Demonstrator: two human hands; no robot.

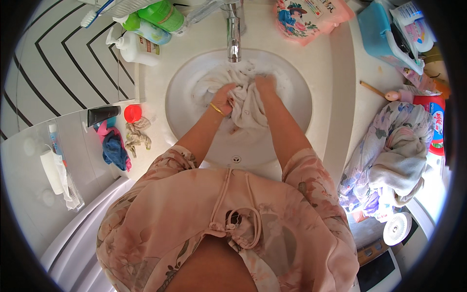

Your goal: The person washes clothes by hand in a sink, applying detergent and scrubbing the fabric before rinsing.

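A wet white cloth (248,104) lies bunched in the oval white washbasin (292,135), partly in sudsy water. My left hand (222,99), with a gold bangle at the wrist, grips the cloth's left side, fingers curled into the folds. On the right, my right hand (265,84) is blurred and closed over the cloth's upper part; its fingertips are hard to make out. Above both hands the chrome faucet (234,40) points down over the basin, and no stream of water shows from it.
Pump bottles (135,47) and a green bottle (162,16) crowd the back left. A pink pouch (310,20) lies back right. A blue basket (383,40) and heaped clothes (397,157) occupy the right ledge. Small cloths (114,148) and a red cap (132,113) sit left.
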